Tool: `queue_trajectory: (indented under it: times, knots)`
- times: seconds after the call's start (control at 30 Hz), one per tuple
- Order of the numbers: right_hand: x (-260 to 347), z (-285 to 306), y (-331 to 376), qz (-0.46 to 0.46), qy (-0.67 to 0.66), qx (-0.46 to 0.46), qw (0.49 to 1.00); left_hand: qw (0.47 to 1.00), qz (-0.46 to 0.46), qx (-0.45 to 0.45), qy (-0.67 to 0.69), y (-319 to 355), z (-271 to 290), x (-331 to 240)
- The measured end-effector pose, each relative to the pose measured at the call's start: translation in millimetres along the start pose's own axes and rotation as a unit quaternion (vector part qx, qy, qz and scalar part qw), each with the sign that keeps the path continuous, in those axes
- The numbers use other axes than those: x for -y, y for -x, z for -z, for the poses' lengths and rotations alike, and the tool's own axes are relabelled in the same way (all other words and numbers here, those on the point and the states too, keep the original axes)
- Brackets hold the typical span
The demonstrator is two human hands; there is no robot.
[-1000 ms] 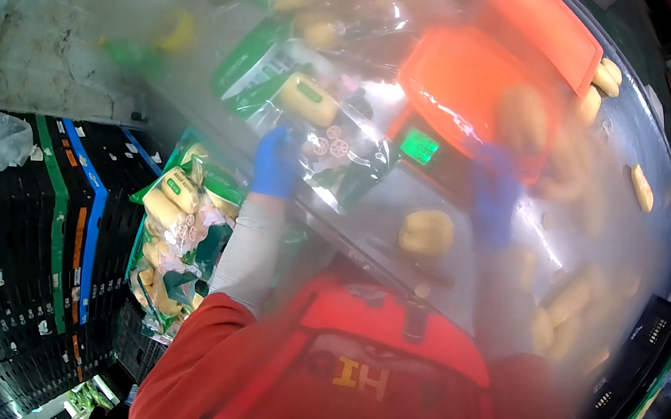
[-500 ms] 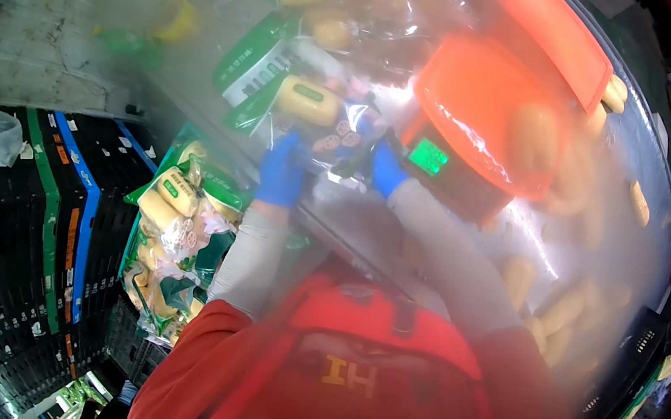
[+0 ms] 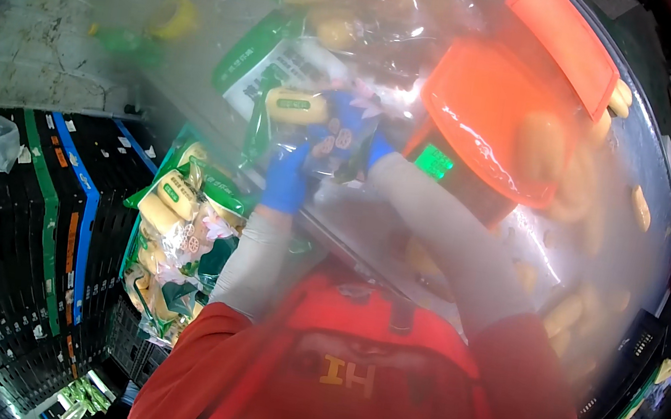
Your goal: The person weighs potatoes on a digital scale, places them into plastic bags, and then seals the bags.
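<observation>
I have the printed clear-and-green plastic bag (image 3: 298,106) by the metal table's (image 3: 546,247) near edge, left of the orange scale (image 3: 493,103), its long axis roughly left to right, green end pointing left. My left hand (image 3: 286,176) touches its near side and my right hand (image 3: 352,117) shows through its clear film; I cannot tell whether either pinches. Half a second ago, that right hand sat farther right, beside the bag.
</observation>
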State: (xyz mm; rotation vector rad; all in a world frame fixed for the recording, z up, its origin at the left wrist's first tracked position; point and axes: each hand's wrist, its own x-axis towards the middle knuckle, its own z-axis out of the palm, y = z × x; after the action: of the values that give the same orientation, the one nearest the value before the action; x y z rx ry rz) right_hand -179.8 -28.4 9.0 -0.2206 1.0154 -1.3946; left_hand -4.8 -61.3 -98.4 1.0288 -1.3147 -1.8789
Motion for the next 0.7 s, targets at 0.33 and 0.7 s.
queue_trajectory:
  times: [0.33, 0.7]
  knots:
    - [6.4, 17.9, 23.6, -0.091, -0.082, 0.059, 0.991, 0.993, 0.079, -0.029, 0.083, 11.3, -29.7, -41.9]
    - [-7.5, 13.6, 21.9, 0.000, 0.155, 0.155, 0.976, 0.994, 0.051, 0.038, 0.089, 20.1, -42.1, -56.1]
